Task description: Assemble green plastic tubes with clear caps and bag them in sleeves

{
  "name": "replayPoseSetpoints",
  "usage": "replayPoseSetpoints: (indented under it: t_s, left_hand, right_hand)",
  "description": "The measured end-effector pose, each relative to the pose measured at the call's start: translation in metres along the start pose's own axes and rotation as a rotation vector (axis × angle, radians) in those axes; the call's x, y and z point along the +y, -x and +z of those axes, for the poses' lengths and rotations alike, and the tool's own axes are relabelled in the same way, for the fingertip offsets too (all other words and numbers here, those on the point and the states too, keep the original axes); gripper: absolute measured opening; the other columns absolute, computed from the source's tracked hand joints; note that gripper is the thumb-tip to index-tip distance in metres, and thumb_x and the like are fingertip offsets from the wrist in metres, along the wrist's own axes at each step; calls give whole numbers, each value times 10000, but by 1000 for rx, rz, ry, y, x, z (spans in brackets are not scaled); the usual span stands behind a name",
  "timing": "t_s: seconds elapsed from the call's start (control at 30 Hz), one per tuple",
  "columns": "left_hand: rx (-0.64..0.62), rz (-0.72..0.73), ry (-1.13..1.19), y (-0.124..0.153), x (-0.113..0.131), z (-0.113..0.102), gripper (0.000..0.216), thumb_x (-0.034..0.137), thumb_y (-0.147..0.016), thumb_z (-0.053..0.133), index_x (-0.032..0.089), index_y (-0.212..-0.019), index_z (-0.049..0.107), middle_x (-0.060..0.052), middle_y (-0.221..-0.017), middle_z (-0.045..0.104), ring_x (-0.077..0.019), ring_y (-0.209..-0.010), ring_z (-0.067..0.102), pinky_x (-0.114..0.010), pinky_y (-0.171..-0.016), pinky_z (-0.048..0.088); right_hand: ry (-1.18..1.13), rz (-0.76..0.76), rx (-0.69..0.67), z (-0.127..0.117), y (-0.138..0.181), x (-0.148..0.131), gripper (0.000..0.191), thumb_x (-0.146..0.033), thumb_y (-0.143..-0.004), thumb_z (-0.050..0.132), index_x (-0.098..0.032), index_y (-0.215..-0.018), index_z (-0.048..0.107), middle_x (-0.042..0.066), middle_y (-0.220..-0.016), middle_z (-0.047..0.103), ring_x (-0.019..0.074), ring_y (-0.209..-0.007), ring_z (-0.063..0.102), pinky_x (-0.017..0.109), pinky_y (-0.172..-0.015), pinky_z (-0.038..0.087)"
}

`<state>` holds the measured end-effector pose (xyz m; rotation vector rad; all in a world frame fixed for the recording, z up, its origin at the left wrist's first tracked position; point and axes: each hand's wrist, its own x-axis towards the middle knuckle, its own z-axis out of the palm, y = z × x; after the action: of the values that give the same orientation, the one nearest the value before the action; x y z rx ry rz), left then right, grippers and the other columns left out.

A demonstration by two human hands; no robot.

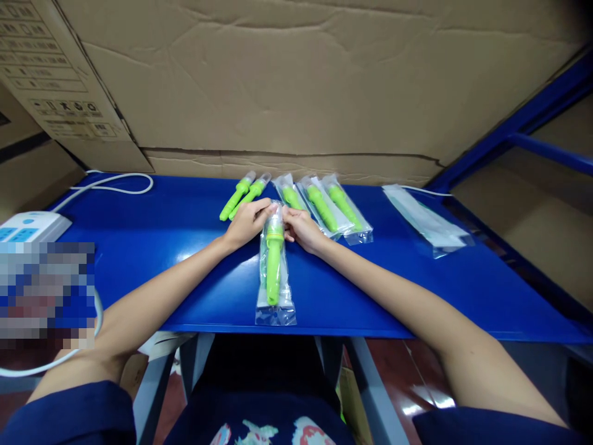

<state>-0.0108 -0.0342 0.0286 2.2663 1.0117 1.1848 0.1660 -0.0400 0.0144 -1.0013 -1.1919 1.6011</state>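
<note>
Brown corrugated cardboard sheet [296,86] as back wall, printed cardboard panel [50,68] upper L. Glossy blue tabletop [139,216] w/ some glare; blue metal frame [551,151] on R. Grey legs [376,395] below, reddish tiled flr [399,371] w/ bright refl.

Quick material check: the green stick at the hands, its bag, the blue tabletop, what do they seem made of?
Green stick: probably moulded plastic, smooth, with bright, even colour.
Bag: likely thin plastic film, glossy, as it is see-through and crinkled at the near end.
Blue tabletop: smooth and glossy, reflecting light; painted metal or laminate, I can't tell which.
</note>
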Motion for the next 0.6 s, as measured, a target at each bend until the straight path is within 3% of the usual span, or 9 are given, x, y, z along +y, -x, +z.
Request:
replayPoseSetpoints:
  t_s: [0.13, 0.23, 0.33, 0.43, 0.47, 0.53, 0.6]
  left_hand:
    - [-11, -23, -19, 0, -8, 0, 388, 410, -1003, 499, 226, -676, 401, 35, -591, 414, -119, -548, 384, -287, -564, 280]
    - [3, -172, 15, 0, -15, 1, 396, 445, -1022, 516, 229, -696, 450, 30, -559, 479, -114, -483, 441, -267, -504, 296]
    - [16, -353, 97, -1, -18, 2, 338, 435, -1043, 524, 240, -771, 474, 48, -487, 507, -122, -390, 489, -247, -433, 314]
    - [-12, -492, 213, -2, -14, -1, 173, 364, -1049, 516, 243, -931, 485, 63, -519, 581, -150, -364, 559, -240, -386, 357]
    - [-20, -520, 233, -2, -12, -3, 110, 329, -1043, 520, 242, -988, 482, 63, -558, 613, -154, -372, 583, -239, -378, 371]
    - [-21, -521, 180, -2, -8, -6, 75, 257, -1021, 532, 236, -1076, 485, 61, -619, 652, -154, -392, 611, -239, -390, 402]
    - [-22, -434, 2, -2, -4, -9, 135, 211, -1005, 538, 224, -1137, 520, 56, -626, 657, -156, -431, 632, -252, -460, 460]
  right_hand:
    - [30, -62, -26, -2, -2, 8, 481, -631, -926, 736, -199, -828, 548, -57, -562, 528, 81, -418, 490, 188, -353, 385]
    - [109, -204, 44, -2, -1, 16, 471, -636, -992, 626, -208, -1175, 556, -38, -713, 594, 122, -517, 575, 224, -425, 492]
    - [326, -394, 164, -3, 4, 21, 597, -556, -1031, 547, -246, -1508, 365, 108, -1209, 667, 173, -824, 705, 319, -674, 634]
    - [696, -633, 259, -3, 14, 17, 668, -463, -1001, 555, -208, -1573, 320, 221, -1588, 431, 272, -1237, 641, 457, -958, 610]
    - [831, -718, 259, -2, 18, 14, 633, -435, -1002, 542, -183, -1554, 362, 231, -1608, 415, 297, -1317, 593, 493, -1019, 574]
    - [1095, -852, 194, 2, 30, 5, 463, -386, -1036, 479, -152, -1433, 519, 224, -1512, 543, 320, -1337, 573, 519, -1052, 525]
    - [1357, -882, 66, 12, 46, -4, 371, -333, -1092, 367, -142, -1169, 675, 182, -1164, 731, 302, -1107, 669, 467, -920, 535]
